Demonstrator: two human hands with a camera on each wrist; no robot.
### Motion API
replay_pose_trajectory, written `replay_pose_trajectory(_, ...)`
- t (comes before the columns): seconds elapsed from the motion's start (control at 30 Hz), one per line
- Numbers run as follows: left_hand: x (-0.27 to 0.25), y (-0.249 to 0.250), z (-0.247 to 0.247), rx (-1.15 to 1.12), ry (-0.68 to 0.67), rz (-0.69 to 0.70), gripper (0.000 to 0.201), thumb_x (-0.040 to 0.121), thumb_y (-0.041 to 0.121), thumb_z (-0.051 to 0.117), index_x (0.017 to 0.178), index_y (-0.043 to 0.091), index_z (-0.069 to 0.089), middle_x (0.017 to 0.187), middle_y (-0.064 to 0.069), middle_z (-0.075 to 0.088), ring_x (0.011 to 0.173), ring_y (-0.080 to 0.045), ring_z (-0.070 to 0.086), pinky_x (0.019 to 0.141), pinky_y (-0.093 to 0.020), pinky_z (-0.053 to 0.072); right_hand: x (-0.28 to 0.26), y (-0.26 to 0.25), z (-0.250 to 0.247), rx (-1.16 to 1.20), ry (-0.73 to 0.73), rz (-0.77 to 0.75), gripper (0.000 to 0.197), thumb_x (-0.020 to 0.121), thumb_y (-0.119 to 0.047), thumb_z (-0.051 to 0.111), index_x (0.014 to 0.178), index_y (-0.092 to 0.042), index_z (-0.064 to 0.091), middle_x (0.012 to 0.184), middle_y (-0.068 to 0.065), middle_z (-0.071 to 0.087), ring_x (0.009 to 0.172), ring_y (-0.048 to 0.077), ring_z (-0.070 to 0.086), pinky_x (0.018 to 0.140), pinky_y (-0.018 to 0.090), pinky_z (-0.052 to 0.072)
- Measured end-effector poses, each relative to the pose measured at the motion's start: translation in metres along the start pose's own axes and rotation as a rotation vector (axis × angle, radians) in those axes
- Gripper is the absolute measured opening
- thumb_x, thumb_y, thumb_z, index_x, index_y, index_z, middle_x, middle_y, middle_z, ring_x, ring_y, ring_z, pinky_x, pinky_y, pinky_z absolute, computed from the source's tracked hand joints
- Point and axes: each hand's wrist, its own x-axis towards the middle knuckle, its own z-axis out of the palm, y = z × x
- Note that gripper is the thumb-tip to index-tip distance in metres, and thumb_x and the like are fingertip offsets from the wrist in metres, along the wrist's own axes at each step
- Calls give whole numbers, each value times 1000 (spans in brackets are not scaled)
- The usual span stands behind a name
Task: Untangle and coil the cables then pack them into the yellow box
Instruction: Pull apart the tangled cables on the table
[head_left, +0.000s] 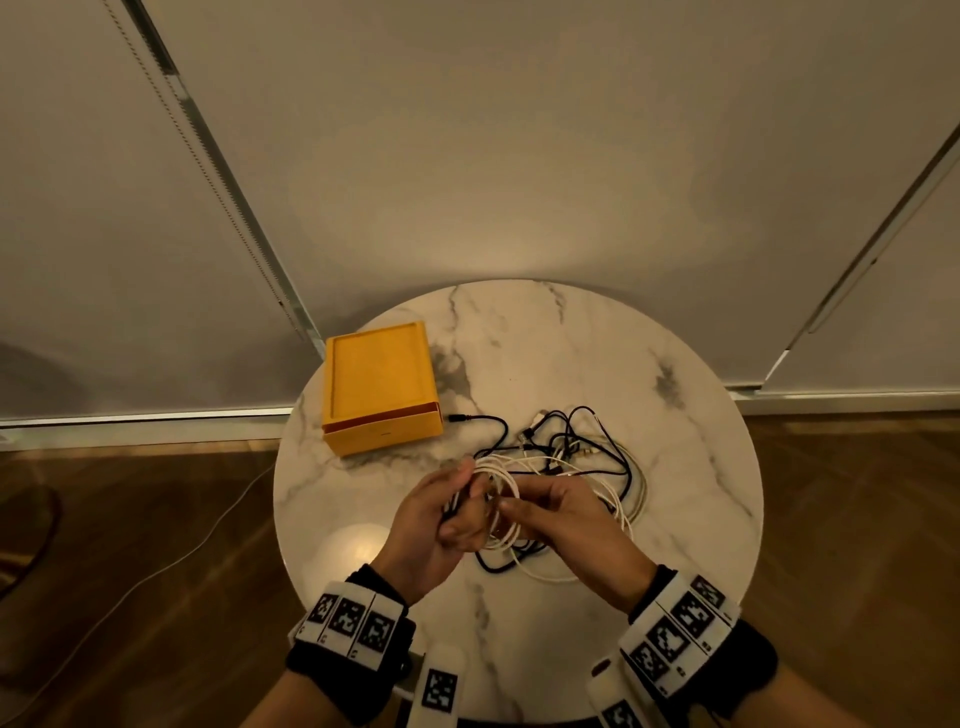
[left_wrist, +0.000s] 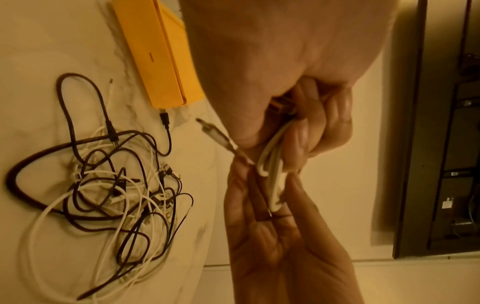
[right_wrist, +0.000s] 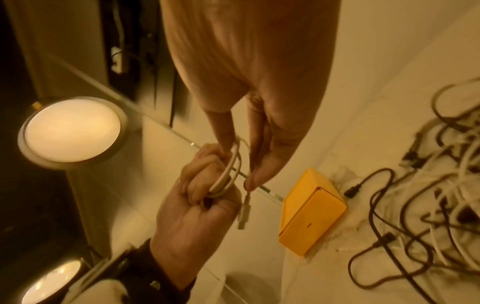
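While left hand (head_left: 441, 525) grips white coil (head_left: 501, 501), loops upright above table (head_left: 675, 467) | right hand (head_left: 558, 512) pinches its tail, plug (right_wrist: 243, 214) hanging toward box (head_left: 382, 387) | tangle (head_left: 576, 447) right of box, lid on.

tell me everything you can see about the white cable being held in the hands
The white cable is thin, round and smooth, plastic by the look of it, wound into a few small loops. The left hand grips the loops in curled fingers above the marble table. The right hand pinches the free end just above its slim pale connector, which hangs down loose. It is lifted apart from the tangled pile.
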Motion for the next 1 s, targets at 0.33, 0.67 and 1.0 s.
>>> replay_pose_trajectory(0.33, 1, -7, 11, 548, 204, 418, 28, 95, 22, 48, 86, 0, 62, 53, -2, 46, 49, -16, 44, 49, -28, 47, 0, -1, 4, -14, 164, -210, 12, 87, 0, 63, 91, -5, 74, 84, 13, 75, 76, 20, 71, 72, 25, 55)
replay_pose_trajectory(0.67, 4, -6, 14, 736, 166, 542, 26, 97, 23, 49, 93, 6, 68, 67, 0, 65, 54, -3, 52, 48, -19, 42, -1, -4, 2, 465, 13, -108, 12, 78, -3, 69, 87, 4, 71, 71, 12, 69, 71, 19, 68, 73, 27, 54)
replay_pose_trajectory(1.0, 10, -4, -1, 929, 96, 535, 25, 86, 16, 70, 109, 18, 62, 90, 5, 70, 81, -10, 67, 71, -27, 53, 10, -4, -10, 480, -14, 2, 18, 84, -5, 60, 100, 4, 64, 67, 8, 65, 61, 15, 60, 65, 23, 52)
